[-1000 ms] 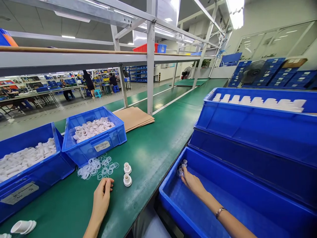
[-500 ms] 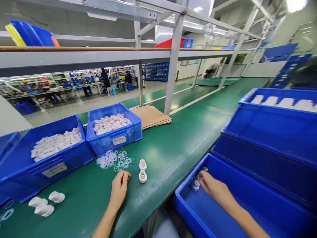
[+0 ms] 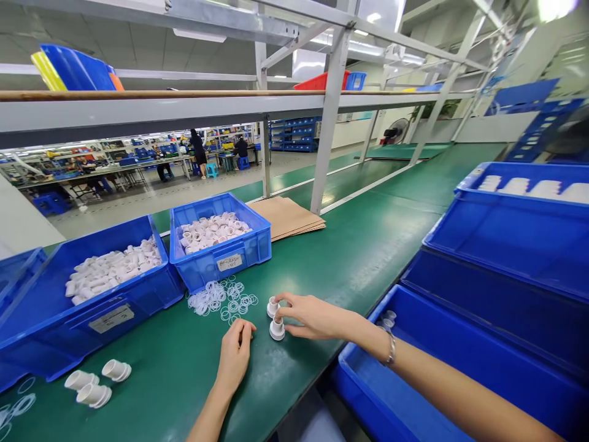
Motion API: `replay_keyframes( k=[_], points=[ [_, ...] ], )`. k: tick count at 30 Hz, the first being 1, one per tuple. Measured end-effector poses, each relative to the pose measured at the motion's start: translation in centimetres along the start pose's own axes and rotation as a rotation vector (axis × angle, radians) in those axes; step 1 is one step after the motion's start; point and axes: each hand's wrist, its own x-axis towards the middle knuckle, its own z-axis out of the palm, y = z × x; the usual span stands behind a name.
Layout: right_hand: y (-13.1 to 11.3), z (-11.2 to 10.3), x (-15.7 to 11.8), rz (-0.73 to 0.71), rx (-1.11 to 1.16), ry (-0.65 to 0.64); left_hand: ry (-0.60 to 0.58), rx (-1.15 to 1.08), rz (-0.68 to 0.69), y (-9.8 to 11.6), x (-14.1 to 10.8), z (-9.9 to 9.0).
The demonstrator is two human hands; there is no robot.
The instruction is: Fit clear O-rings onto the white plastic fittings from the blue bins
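My right hand (image 3: pixel 308 314) reaches across the green bench to two white flanged plastic fittings standing upright. Its fingers touch both, the far fitting (image 3: pixel 272 308) and the near fitting (image 3: pixel 277 331), and cover part of them. My left hand (image 3: pixel 237 350) rests on the bench with curled fingers, just left of the fittings; whether anything is inside it is hidden. Beyond it lies a loose pile of thin clear rings (image 3: pixel 221 299). Several more white fittings (image 3: pixel 94 395) lie tilted at the lower left, near a few larger-looking rings (image 3: pixel 23 404).
Two blue bins, one with short white pieces (image 3: pixel 214 232) and one with white tubular pieces (image 3: pixel 115 267), line the bench's back edge. Brown cardboard sheets (image 3: pixel 292 218) lie beside them. A deep blue bin (image 3: pixel 368 368) holding some fittings stands at the right, below stacked blue bins (image 3: pixel 519 227).
My right hand has left the blue bin at the right and moved left onto the two standing fittings. My left hand stays curled on the bench. The view has shifted slightly.
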Motion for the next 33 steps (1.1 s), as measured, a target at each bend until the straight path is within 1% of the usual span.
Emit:
replay_keyframes(
  k=[3, 7, 9, 10, 12, 14, 15, 16, 17, 18, 19, 21, 22, 24, 26, 27, 29, 33],
  points=[
    [0.4, 0.6, 0.9, -0.063, -0.088, -0.031, -0.012, 0.007, 0.000, -0.3, 0.1, 0.0],
    [0.7, 2.0, 1.8, -0.043, -0.110, -0.047, -0.025, 0.014, -0.009, -0.7, 0.2, -0.2],
    [0.8, 1.6, 1.2, -0.008, -0.114, -0.032, -0.030, 0.013, -0.018, -0.8, 0.2, -0.3],
    [1.0, 0.9, 0.3, 0.023, -0.115, -0.012, -0.030, 0.011, -0.026, -0.9, 0.2, -0.4],
    [1.2, -1.2, -2.7, 0.115, -0.122, 0.057, -0.028, 0.006, -0.039, -0.9, 0.1, -0.5],
    [1.7, -3.4, -7.3, 0.256, -0.133, 0.162, -0.027, 0.012, -0.046, -0.9, 0.0, -0.6],
    [1.9, -4.0, -10.0, 0.369, -0.128, 0.250, -0.029, 0.020, -0.048, -0.8, 0.0, -0.6],
    [2.2, -4.1, -12.7, 0.479, -0.133, 0.306, -0.031, 0.031, -0.050, -0.7, -0.1, -0.5],
    [2.5, -3.7, -15.3, 0.588, -0.147, 0.336, -0.032, 0.042, -0.054, -0.7, -0.1, -0.5],
    [2.8, -2.6, -17.6, 0.682, -0.147, 0.317, -0.033, 0.053, -0.057, -0.6, 0.0, -0.5],
    [3.1, -0.9, -19.6, 0.759, -0.149, 0.274, -0.032, 0.063, -0.059, -0.5, 0.0, -0.5],
    [3.5, 3.6, -22.1, 0.844, -0.065, 0.126, -0.025, 0.078, -0.061, -0.5, 0.1, -0.5],
    [3.7, 6.1, -22.7, 0.855, -0.034, 0.078, -0.019, 0.082, -0.062, -0.6, 0.2, -0.5],
    [4.2, 10.8, -22.7, 0.869, 0.006, 0.031, -0.008, 0.082, -0.070, -0.7, 0.3, -0.5],
    [4.8, 14.3, -22.0, 0.883, 0.023, 0.030, -0.003, 0.078, -0.086, -0.9, 0.3, -0.6],
    [5.2, 15.5, -21.6, 0.890, 0.028, 0.037, -0.003, 0.078, -0.096, -1.0, 0.3, -0.7],
    [5.9, 17.0, -21.1, 0.895, 0.039, 0.059, -0.003, 0.085, -0.117, -1.1, 0.2, -0.8],
    [6.2, 18.3, -21.3, 0.861, 0.079, 0.122, 0.008, 0.112, -0.144, -1.3, 0.1, -0.9]
  ],
)
